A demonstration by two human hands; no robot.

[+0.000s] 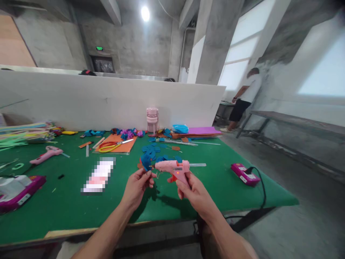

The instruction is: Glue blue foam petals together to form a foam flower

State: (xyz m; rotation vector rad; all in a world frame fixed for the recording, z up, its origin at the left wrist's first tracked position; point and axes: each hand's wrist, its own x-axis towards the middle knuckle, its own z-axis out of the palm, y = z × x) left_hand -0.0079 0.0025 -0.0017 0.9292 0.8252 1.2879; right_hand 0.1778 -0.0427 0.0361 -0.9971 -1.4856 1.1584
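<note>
While R hand grips pink, red-lit glue gun, L hand pinches blue felt.

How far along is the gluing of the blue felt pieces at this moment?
Done: many cut blue pieces lie on the green table, and the scissors rest on the orange sheet. In hand: the right hand holds the pink glue gun, nozzle at a blue piece pinched by the left hand. Left: the loose pieces are not joined yet, so most gluing probably remains.
</note>
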